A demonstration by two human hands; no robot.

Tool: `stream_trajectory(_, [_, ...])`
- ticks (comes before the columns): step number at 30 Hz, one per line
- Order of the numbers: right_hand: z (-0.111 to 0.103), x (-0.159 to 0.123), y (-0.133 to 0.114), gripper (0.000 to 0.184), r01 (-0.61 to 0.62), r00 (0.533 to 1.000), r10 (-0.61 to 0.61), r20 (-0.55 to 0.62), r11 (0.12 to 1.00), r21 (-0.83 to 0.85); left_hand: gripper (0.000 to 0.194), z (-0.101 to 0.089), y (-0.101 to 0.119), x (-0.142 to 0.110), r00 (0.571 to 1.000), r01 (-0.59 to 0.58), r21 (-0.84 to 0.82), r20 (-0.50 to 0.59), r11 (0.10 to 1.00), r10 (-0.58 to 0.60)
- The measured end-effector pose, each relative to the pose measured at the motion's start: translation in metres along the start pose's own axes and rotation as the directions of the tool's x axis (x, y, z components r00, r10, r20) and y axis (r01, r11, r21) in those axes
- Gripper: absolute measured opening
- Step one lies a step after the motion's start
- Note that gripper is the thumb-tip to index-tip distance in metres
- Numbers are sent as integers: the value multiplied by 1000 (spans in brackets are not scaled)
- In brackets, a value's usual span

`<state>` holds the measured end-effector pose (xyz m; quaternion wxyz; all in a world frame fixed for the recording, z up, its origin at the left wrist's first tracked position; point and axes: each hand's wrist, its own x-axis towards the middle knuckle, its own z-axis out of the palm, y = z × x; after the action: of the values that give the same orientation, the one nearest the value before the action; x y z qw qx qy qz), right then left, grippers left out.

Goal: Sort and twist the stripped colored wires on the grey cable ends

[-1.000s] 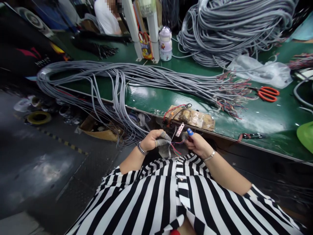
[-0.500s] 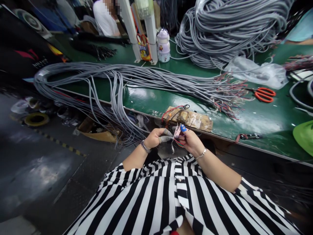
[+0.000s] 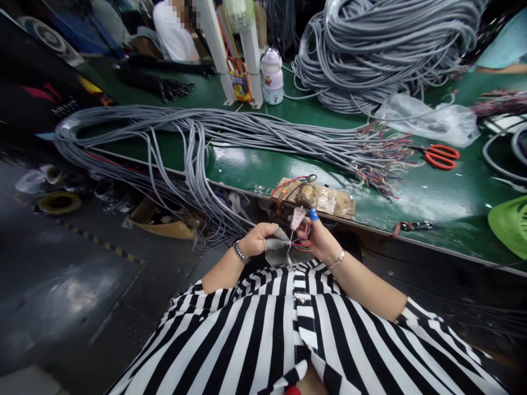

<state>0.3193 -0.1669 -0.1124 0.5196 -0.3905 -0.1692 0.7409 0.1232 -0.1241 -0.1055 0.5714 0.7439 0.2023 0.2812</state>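
Note:
My left hand (image 3: 259, 240), with wrapped thumb and index finger, is closed on the stripped end of a grey cable (image 3: 233, 215). From that end, thin coloured wires (image 3: 303, 248) in red, green and blue fan out to my right hand (image 3: 321, 238). My right fingers are curled round the wires, while the thumb, in a blue cover, points up. Between the hands a small pale pink, flat piece (image 3: 298, 218) stands up at my right fingertips; its kind is unclear. A whitish strand (image 3: 289, 257) hangs below the cable end.
Along the green bench (image 3: 239, 164) lies a bundle of grey cables (image 3: 263, 129) with frayed wire ends. A taped wooden block (image 3: 329, 202) sits at the edge. Orange-handled scissors (image 3: 442, 157), a plastic bag (image 3: 432, 120), a large cable coil (image 3: 387, 49) and a bottle (image 3: 272, 77) are farther off.
My right thumb has lifted away from the fingers, and the pale pink piece now stands more upright and in plainer view. My left hand keeps its hold on the cable.

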Motion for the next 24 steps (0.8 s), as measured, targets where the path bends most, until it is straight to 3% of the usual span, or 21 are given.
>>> stream_trajectory(6, [-8, -5, -1, 51, -65, 998, 65, 1, 997, -42, 24, 3, 10, -30, 989, -136, 131, 73, 982, 127])
stream_trajectory(11, [-10, -14, 4, 48, -58, 995, 70, 64, 983, -174, 26, 4, 4, -47, 990, -48, 198, -117, 979, 72])
stream_trajectory(16, [-12, -27, 8, 55, 71, 990, -26, 139, 943, -324, 28, 6, -3, -52, 985, 55, 197, -171, 979, -22])
stream_trajectory(20, [-12, -40, 5, 51, 280, 959, -218, 179, 807, -520, 27, 11, -5, -52, 977, 140, 245, -190, 959, -94])
stream_trajectory(24, [-11, -49, 0, 33, 418, 908, -292, 302, 563, -712, 22, 10, -3, -48, 985, 108, 349, -161, 931, -54])
